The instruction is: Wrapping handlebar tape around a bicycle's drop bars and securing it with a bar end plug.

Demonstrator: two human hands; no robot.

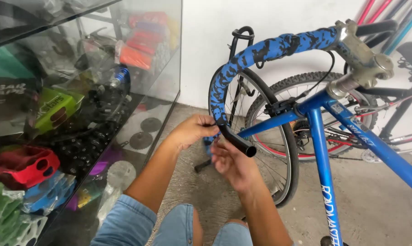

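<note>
The left hand pinches the blue-and-black patterned handlebar tape at its lower end, where the wrapping stops on the curved black drop handlebar. Just below, the right hand is half curled under the bare bar end, fingers touching a loose blue strip; whether it grips is unclear. The bar belongs to a blue steel bicycle frame on the right. A glass display case of coloured pedals stands on the left.

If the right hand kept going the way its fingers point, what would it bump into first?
Most likely the bare black handlebar end, just above the right hand. Its fingers point up-left toward it, though depth is unclear.
</note>
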